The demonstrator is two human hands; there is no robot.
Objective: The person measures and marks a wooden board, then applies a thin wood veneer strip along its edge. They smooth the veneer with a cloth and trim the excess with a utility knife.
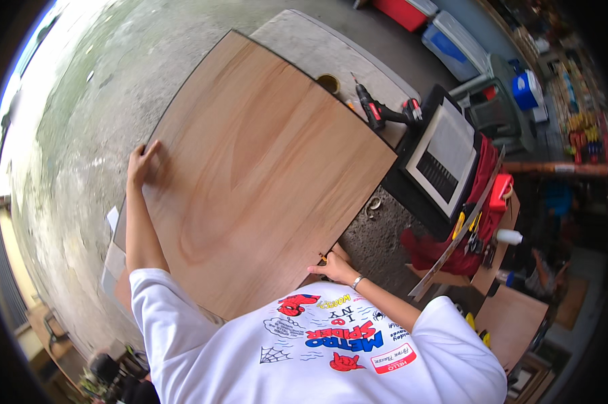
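A large plywood sheet (263, 168) with swirling brown grain lies across the table in front of me. My left hand (144, 161) is closed over its left edge, thumb on the upper face and fingers partly blurred. At the near right edge is my right hand (335, 266), with a bracelet at the wrist. Its thumb and fingers pinch a small yellow-orange pencil (323, 257) against the sheet's edge; most of the pencil is hidden. A cordless drill (379, 113) lies past the sheet's right corner, close to a roll of tape (328, 83).
Under the plywood stands a pale table (304, 40). To the right, a black case (422, 168) carries a framed panel (444, 158); beyond it are dark red cloth (418, 249), a long metal strip (452, 242) and hand tools. A green chair (502, 111) and storage bins stand farther back.
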